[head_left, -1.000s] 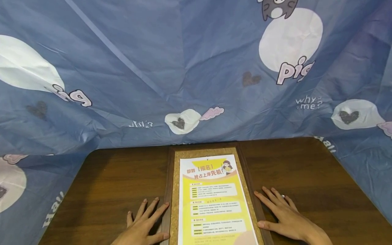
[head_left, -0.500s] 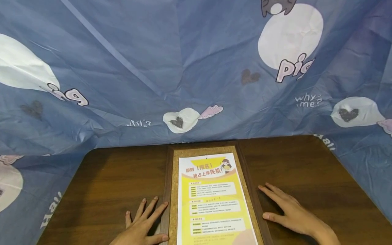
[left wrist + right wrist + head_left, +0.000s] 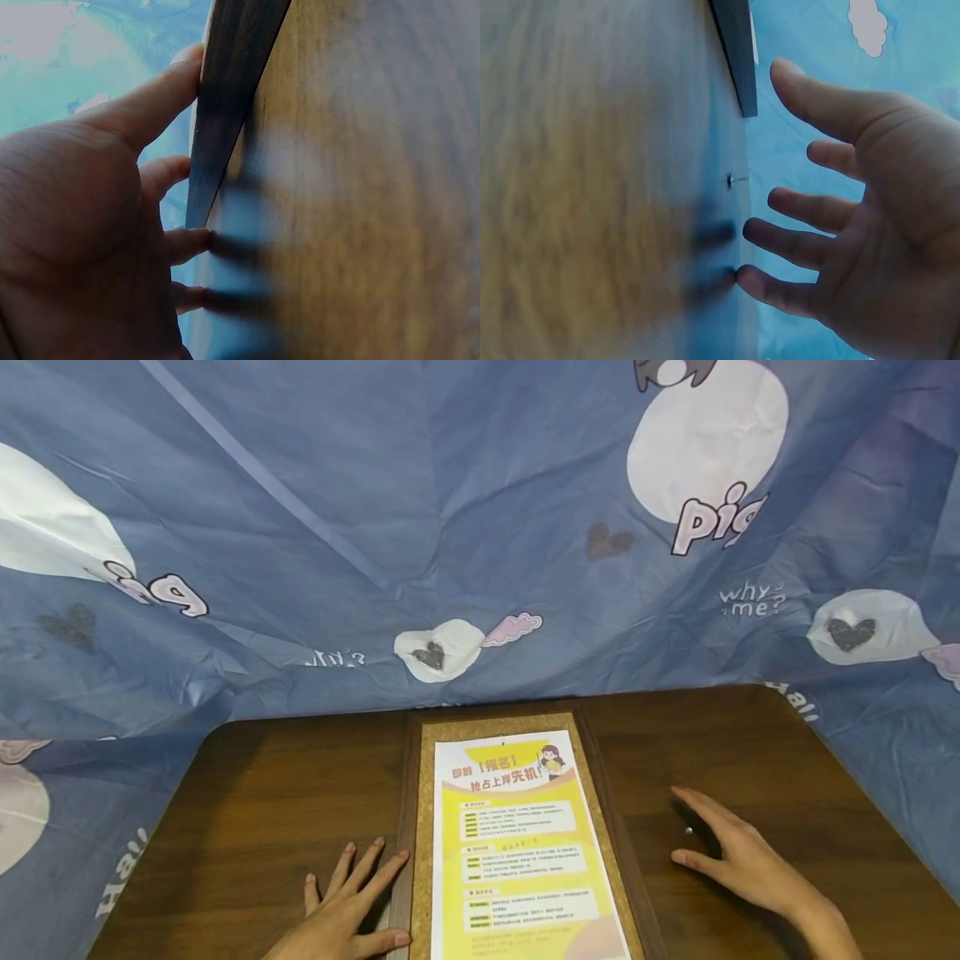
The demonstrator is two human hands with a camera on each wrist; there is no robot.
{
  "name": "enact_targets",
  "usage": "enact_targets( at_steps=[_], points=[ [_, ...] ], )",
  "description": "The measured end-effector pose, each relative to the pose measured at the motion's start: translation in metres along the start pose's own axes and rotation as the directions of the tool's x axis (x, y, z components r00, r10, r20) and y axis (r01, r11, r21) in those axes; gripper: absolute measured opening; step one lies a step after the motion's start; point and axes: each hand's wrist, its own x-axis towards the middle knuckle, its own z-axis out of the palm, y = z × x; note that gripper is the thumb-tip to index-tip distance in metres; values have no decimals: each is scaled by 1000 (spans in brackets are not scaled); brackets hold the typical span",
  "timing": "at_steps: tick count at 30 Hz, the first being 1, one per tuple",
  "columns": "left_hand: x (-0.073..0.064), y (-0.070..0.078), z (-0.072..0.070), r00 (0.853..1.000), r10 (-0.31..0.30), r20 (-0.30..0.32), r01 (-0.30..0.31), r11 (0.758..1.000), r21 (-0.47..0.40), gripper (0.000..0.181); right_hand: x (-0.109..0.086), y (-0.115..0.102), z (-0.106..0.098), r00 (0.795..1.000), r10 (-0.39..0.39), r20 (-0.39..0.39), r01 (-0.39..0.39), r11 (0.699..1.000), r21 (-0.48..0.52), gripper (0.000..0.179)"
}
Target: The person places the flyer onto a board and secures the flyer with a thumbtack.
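A cork board point(image 3: 430, 827) in a dark wooden frame point(image 3: 592, 752) lies on the table, with a yellow and white printed poster point(image 3: 510, 852) on it. A small pin point(image 3: 502, 742) shows at the poster's top edge. My left hand point(image 3: 337, 902) rests at the frame's left side, fingers spread, thumb and index tip touching the frame point(image 3: 225, 97). To the right, my right hand point(image 3: 750, 864) hovers beside a thumbtack point(image 3: 688, 831), its fingers extended and holding nothing. In the right wrist view the thumbtack point(image 3: 730, 180) stands head down, point up, apart from the fingertips.
The dark brown wooden table point(image 3: 300, 785) extends to both sides of the board. A blue patterned cloth point(image 3: 337, 527) hangs behind the table's back edge and down its sides.
My right hand has moved away from the frame to the right and lifted, baring the thumbtack it covered half a second ago. The left hand keeps its place on the frame.
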Motion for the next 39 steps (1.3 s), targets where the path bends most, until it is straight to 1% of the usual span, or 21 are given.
enact_targets(
  at_steps=[5, 9, 13, 16, 21, 24, 28, 33, 39],
  points=[
    [1, 0, -1, 1000, -5, -4, 5, 1000, 0, 88, 3, 9, -1, 1000, 1, -31, -1, 1000, -29, 80],
    [1, 1, -2, 1000, -6, -9, 6, 1000, 5, 87, 4, 19, -2, 998, -10, -62, 8, 1000, -31, 73],
    [2, 1, -3, 1000, 3, -9, -3, 1000, 1, 87, 3, 30, -2, 998, 20, -58, -20, 1000, 0, 61],
    [2, 1, -3, 1000, 6, -7, -6, 1000, -5, 87, 3, 36, 1, 997, 35, -71, -33, 999, 32, 54],
    [1, 0, -2, 1000, 4, -2, -4, 1000, -5, 87, 4, 46, 9, 990, 4, -140, 7, 997, 74, 45],
    [1, 0, -1, 1000, 4, 0, -4, 1000, -4, 87, 4, 49, 12, 987, -3, -159, 20, 994, 107, 40],
    [1, -1, -1, 1000, 8, -6, -8, 1000, 3, 87, 3, 49, 13, 987, 7, -159, 15, 990, 138, 36],
    [0, -1, -1, 1000, 6, -2, -6, 1000, -1, 86, 2, 49, 13, 986, 15, -168, 8, 990, 141, 31],
    [-1, -1, 0, 1000, 1, 5, -1, 1000, -13, 85, 1, 48, 16, 980, 20, -197, 7, 991, 136, 25]
  ],
)
